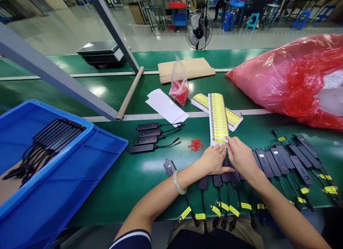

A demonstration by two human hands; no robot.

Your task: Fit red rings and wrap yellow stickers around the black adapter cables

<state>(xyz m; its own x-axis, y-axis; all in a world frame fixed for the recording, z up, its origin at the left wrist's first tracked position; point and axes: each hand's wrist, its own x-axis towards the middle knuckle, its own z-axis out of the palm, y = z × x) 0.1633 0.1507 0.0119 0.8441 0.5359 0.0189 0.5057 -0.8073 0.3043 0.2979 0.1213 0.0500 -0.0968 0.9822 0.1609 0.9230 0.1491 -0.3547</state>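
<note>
My left hand [214, 159] rests on the lower end of a sheet of yellow labels [218, 116], fingers pressing it down and thumb stretched apart to the right. My right hand [238, 154] is beside it, thumb and forefinger pinched on a yellow label [222, 140] at the sheet's lower right corner. Under and around my hands lie dark grey control boxes with cables [265, 163] in a row; many cables carry yellow label flags [245, 206]. One more box [169, 167] lies left of my left wrist, partly hidden by my forearm.
Three boxes with short cables [147, 140] lie left of a pile of small red rings [195, 145]. Behind are white papers [166, 106], a bag of red rings [180, 88] and cardboard [198, 67]. A blue bin [107, 149] stands left, a red plastic bag [268, 74] right. A metal post [59, 63] slants at left.
</note>
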